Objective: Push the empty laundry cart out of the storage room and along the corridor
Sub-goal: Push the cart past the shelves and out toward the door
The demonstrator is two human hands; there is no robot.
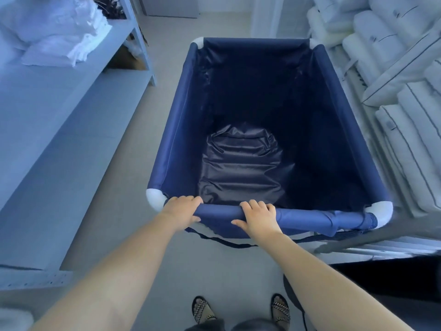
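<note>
Closest to us, two feet in strappy sandals (202, 309) stand on the pale floor (133, 139), and both bare forearms reach forward from the lower edge of the view. To the lower right lies a dark, blurred shape (381, 283). It may be another fabric bin, but we cannot tell.

Our left hand (182, 210) grips the near rail (310, 217) of the laundry cart (181, 130) close to its left corner, fingers curled over the top and thumb on the side facing us. Our right hand (259, 217) grips the same rail nearer its middle in the same way. A dark strap (229, 242) hangs in a loop just under the rail.

The cart stands straight ahead of us in the aisle. It is a navy fabric bin on a frame with white corner fittings (155, 198), and we see only its creased liner (241, 163) inside.

On the left, a grey shelf unit (59, 130) runs beside the cart, with crumpled white linen (55, 27) piled at its far end. On the right, stacked white pillows (393, 44) sit close against the cart's right side. Beyond the cart's far rail the floor continues towards a pale wall.
</note>
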